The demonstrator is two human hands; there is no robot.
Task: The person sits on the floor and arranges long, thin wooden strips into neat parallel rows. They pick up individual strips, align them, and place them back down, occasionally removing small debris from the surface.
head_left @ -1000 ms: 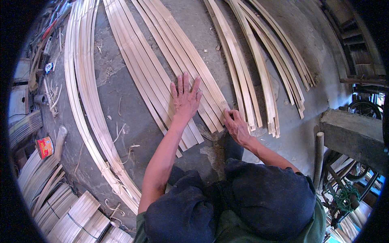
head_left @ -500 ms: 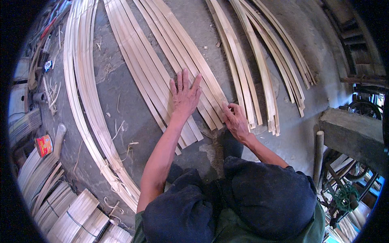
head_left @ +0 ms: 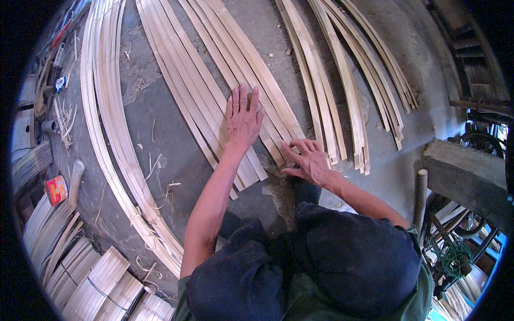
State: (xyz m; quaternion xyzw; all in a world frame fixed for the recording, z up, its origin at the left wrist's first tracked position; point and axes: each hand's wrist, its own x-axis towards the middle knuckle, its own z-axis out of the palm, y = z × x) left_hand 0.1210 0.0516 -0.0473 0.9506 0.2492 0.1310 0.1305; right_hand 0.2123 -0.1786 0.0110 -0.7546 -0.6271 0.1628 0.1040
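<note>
Long, flat pale wooden strips lie side by side on the floor in front of me. My left hand (head_left: pixel 244 123) rests flat, fingers extended, across the inner edges of two neighbouring groups: a left group of strips (head_left: pixel 184 85) and a middle group of strips (head_left: pixel 243 56). At the near end of the middle group is my right hand (head_left: pixel 311 163), its fingers apart and pointing left over the strip ends, with the thumb held away. Nothing shows in its grasp. The fingers partly hide those ends.
More strips (head_left: pixel 313 85) lie to the right, and a tied long bundle (head_left: pixel 120 128) to the left. Tied stacks of slats (head_left: pixel 99 286) sit at the lower left beside an orange-red packet (head_left: pixel 56 191). A concrete block (head_left: pixel 466 168) and a wooden post (head_left: pixel 421 200) stand at right.
My right hand has shifted slightly left and turned, its fingers spreading from a bent, closer pose at the strip's end. My left hand has slid a little up and left.
</note>
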